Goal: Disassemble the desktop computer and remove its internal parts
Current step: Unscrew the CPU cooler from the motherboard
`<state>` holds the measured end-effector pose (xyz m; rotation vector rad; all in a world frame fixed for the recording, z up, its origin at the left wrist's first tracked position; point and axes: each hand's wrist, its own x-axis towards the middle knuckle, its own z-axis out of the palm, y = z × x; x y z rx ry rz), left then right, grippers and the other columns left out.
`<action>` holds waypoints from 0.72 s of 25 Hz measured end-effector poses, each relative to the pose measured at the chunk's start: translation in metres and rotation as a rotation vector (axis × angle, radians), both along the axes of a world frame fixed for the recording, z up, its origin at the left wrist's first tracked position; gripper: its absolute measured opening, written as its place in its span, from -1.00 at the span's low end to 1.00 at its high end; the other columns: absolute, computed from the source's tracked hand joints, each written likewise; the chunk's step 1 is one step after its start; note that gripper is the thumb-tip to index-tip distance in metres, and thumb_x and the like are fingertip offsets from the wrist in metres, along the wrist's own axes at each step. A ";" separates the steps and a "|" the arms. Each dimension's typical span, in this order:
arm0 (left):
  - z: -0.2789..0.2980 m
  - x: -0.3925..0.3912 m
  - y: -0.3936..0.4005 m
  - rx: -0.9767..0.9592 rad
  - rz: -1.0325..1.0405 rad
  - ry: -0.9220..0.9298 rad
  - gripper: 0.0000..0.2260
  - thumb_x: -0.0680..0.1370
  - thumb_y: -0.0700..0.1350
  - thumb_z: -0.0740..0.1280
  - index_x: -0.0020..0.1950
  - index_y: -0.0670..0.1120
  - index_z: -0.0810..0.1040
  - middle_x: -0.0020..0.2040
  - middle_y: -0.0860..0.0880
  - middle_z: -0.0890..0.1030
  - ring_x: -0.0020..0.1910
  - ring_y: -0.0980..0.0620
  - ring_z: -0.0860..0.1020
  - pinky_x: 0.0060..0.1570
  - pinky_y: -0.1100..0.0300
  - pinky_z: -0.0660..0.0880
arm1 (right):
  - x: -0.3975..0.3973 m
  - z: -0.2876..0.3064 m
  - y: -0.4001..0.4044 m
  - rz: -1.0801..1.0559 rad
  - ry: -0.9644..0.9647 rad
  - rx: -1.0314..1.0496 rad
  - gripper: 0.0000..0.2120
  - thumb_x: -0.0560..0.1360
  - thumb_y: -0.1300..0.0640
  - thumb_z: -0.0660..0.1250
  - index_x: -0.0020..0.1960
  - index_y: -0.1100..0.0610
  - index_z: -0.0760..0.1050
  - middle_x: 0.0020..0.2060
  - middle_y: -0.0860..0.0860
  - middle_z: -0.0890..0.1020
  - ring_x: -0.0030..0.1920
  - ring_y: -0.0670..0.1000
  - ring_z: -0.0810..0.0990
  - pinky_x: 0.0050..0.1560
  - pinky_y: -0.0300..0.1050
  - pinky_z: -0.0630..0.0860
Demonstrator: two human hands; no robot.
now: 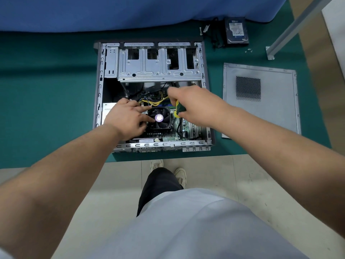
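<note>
An open desktop case lies flat on the green table. Inside it sit a black CPU cooler fan with a purple hub sticker, a green motherboard, yellow and black power cables and a silver drive cage. My left hand rests on the left side of the fan, its fingers stretched across the fan top. My right hand grips a yellow and green screwdriver just right of the fan. The screwdriver's tip is hidden.
The removed grey side panel lies right of the case. A hard drive, black cables and a few small screws lie at the back right. A metal post stands at the far right. The table's front edge runs just below the case.
</note>
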<state>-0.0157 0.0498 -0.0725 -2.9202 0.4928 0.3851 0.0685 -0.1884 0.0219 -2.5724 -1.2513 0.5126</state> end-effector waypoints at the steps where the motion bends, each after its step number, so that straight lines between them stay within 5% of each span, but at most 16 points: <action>1: 0.000 0.000 0.000 -0.003 0.001 -0.001 -0.61 0.61 0.19 0.07 0.41 0.44 0.45 0.55 0.20 0.39 0.38 0.07 0.42 0.25 0.04 0.28 | -0.001 0.006 0.004 0.076 0.007 -0.052 -0.63 0.47 0.31 0.39 -0.02 -0.07 0.28 -0.10 -0.04 0.51 -0.11 0.10 0.49 -0.21 -0.03 0.34; 4: 0.001 -0.001 0.000 -0.018 0.007 -0.014 -0.62 0.61 0.17 0.10 0.39 0.42 0.48 0.51 0.19 0.44 0.34 0.04 0.44 0.24 0.04 0.30 | -0.008 0.020 0.014 0.285 0.010 -0.172 -0.64 0.45 0.37 0.30 -0.01 -0.07 0.31 -0.09 -0.03 0.47 -0.10 0.11 0.49 -0.25 -0.05 0.31; 6: 0.001 -0.001 0.001 -0.023 0.004 -0.009 -0.60 0.60 0.18 0.06 0.40 0.41 0.48 0.51 0.17 0.45 0.33 0.03 0.45 0.23 0.03 0.31 | -0.010 0.024 0.022 0.161 -0.054 -0.220 -0.80 0.54 0.10 0.33 0.13 -0.01 0.38 -0.21 -0.01 0.40 -0.13 0.13 0.48 -0.27 -0.05 0.30; 8: 0.001 -0.001 0.001 -0.021 -0.003 -0.022 -0.57 0.60 0.19 0.02 0.40 0.40 0.48 0.51 0.16 0.45 0.32 0.03 0.46 0.22 0.03 0.32 | -0.009 0.029 0.031 -0.098 -0.199 -0.357 -0.48 0.60 -0.33 0.12 0.29 0.07 0.39 -0.28 -0.01 0.34 -0.16 0.11 0.41 -0.27 -0.02 0.27; 9: 0.000 -0.001 0.002 -0.021 -0.002 -0.025 -0.57 0.60 0.19 0.02 0.40 0.40 0.48 0.52 0.17 0.44 0.33 0.03 0.45 0.23 0.03 0.32 | -0.009 0.031 0.035 -0.142 -0.294 -0.410 -0.37 0.61 -0.39 -0.01 0.31 0.12 0.40 -0.28 0.00 0.38 -0.18 0.11 0.40 -0.30 -0.03 0.25; 11: -0.001 -0.001 0.002 -0.025 0.004 -0.022 -0.59 0.61 0.20 0.05 0.41 0.40 0.47 0.54 0.17 0.41 0.35 0.05 0.45 0.26 0.03 0.32 | -0.010 0.031 0.038 -0.046 -0.367 -0.418 -0.47 0.68 -0.27 0.00 0.31 0.15 0.40 -0.18 0.04 0.50 -0.18 0.12 0.42 -0.34 -0.03 0.26; 15: 0.000 -0.001 0.002 -0.030 0.012 -0.019 -0.60 0.61 0.20 0.06 0.40 0.40 0.48 0.55 0.18 0.40 0.35 0.05 0.44 0.29 0.01 0.31 | 0.001 0.047 0.027 0.392 -0.169 -0.399 -0.78 0.63 0.08 0.29 0.27 -0.02 0.40 0.03 -0.01 0.43 -0.01 0.09 0.44 -0.17 0.02 0.39; 18: 0.000 -0.002 0.001 -0.037 0.014 -0.025 -0.60 0.61 0.20 0.07 0.39 0.39 0.50 0.53 0.19 0.41 0.34 0.06 0.44 0.27 0.02 0.31 | -0.009 0.046 0.030 0.203 -0.170 -0.336 -0.74 0.63 -0.08 0.21 0.27 -0.03 0.40 -0.13 -0.04 0.37 -0.10 0.12 0.46 -0.25 -0.02 0.35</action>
